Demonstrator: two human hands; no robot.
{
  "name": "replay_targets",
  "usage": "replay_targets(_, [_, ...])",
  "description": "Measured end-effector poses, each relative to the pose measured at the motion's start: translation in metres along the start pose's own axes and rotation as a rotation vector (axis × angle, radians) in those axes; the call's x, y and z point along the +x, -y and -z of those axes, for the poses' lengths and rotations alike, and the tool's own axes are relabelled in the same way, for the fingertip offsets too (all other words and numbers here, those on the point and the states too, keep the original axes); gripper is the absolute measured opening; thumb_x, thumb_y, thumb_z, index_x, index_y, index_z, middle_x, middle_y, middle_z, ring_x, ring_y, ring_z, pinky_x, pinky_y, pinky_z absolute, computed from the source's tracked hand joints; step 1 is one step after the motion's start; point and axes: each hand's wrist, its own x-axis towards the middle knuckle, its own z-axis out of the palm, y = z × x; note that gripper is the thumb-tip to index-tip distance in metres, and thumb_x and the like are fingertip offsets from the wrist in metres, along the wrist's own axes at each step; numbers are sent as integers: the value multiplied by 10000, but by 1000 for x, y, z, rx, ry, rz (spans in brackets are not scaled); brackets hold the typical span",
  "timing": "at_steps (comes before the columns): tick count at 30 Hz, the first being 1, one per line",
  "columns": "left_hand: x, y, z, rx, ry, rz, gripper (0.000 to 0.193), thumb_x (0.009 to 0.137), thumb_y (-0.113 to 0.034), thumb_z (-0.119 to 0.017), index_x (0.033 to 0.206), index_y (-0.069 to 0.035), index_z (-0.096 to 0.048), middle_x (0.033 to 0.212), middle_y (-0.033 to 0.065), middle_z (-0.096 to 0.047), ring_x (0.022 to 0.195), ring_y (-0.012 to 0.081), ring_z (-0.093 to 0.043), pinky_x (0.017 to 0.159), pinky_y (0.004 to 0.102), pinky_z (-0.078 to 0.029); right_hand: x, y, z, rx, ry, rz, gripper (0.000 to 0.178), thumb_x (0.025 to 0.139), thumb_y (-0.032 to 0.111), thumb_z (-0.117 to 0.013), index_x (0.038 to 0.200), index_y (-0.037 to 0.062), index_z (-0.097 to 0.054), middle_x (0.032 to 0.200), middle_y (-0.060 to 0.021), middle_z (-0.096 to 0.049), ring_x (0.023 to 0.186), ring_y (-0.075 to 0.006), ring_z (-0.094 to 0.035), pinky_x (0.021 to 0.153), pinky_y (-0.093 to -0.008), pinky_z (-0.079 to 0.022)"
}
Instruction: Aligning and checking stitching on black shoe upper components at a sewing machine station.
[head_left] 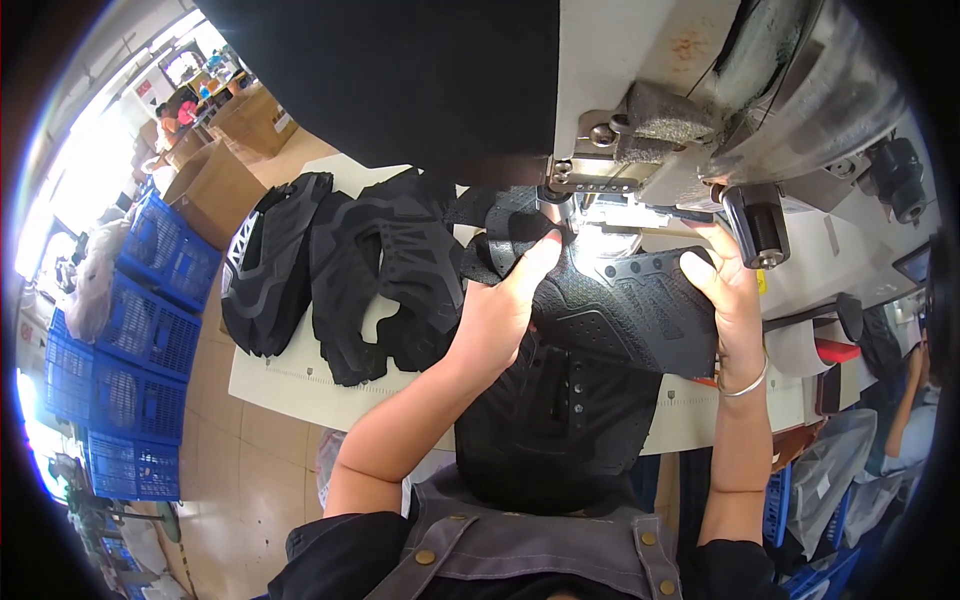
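- Left hand [500, 300]: pressed flat on the black shoe upper [610, 305], thumb and fingertips pinning its near-left edge, no closed pinch visible.
- Right hand [725, 285]: curled over the far-right edge of the same upper, fingers gripping the rim, thin bangle [745, 385] at the wrist just below.
- Shoe upper spread between the two holds, on the bed of the sewing machine [700, 120], forward part tucked under the presser foot [565, 200] just beyond the left fingertips.
- Likely light and limp: textured knit body with moulded, perforated overlays, probably stiffer along those overlays and floppy elsewhere.
- Probably not fragile, though prone to bunching and creeping if slack between the holds.
- Surface looks grippy rather than slick; flat-palm pressure seems enough to steer.
- Best holds, by judgement: the outer edges either side of the needle line, well back from the foot, fingertips kept clear of the needle.
- Left of the left hand: stack of more black uppers [340, 270] on the white table [290, 385], apart from both holds.
- Further left: cardboard boxes [215, 185] and blue crates [150, 330] on the floor.
- Right of the right hand: black machine knob [757, 225], close above the fingers.
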Motion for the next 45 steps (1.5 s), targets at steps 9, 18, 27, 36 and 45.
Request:
replay_targets(9, [2, 6, -4, 60, -49, -131, 156, 819, -74, -583, 971, -41, -577, 903, -8, -578, 818, 77, -527, 750, 233, -423, 4, 3, 5, -64, 37, -12, 228, 793, 42, -542, 1011, -23, -558, 964, -37, -574, 856, -80, -518, 772, -206, -406])
replay_targets(18, [6, 6, -3, 62, -35, -118, 111, 815, -41, -564, 925, -52, -575, 873, -25, -563, 791, 65, -515, 722, 222, -414, 9, -1, 7, -172, 16, 70, 155, 801, 41, -541, 946, 0, -578, 909, -22, -584, 843, -78, -513, 775, -210, -386])
replay_targets(27, [8, 2, -4, 111, -47, -110, 84, 816, -43, -580, 899, -55, -573, 838, -31, -556, 769, 59, -507, 709, 218, -410, 13, -10, 8, -41, 15, 42, 156, 803, 34, -546, 949, -6, -585, 847, -7, -595, 746, -45, -528, 682, -181, -420])
replay_targets(36, [14, -5, 2, 123, -2, -92, 95, 799, -44, -585, 889, -35, -615, 834, -7, -596, 734, 64, -537, 674, 220, -423, 5, -6, 5, -40, 35, 9, 158, 809, 39, -544, 961, -2, -559, 922, -33, -571, 827, -71, -515, 747, -204, -412])
replay_targets(45, [-14, -13, 2, 121, -90, 58, 200, 829, -213, -576, 809, -15, -598, 713, 30, -602, 489, 109, -555, 397, 228, -407, 3, -10, 5, -61, -5, 57, 165, 807, 32, -539, 964, -15, -552, 871, -26, -600, 782, -51, -540, 714, -185, -435])
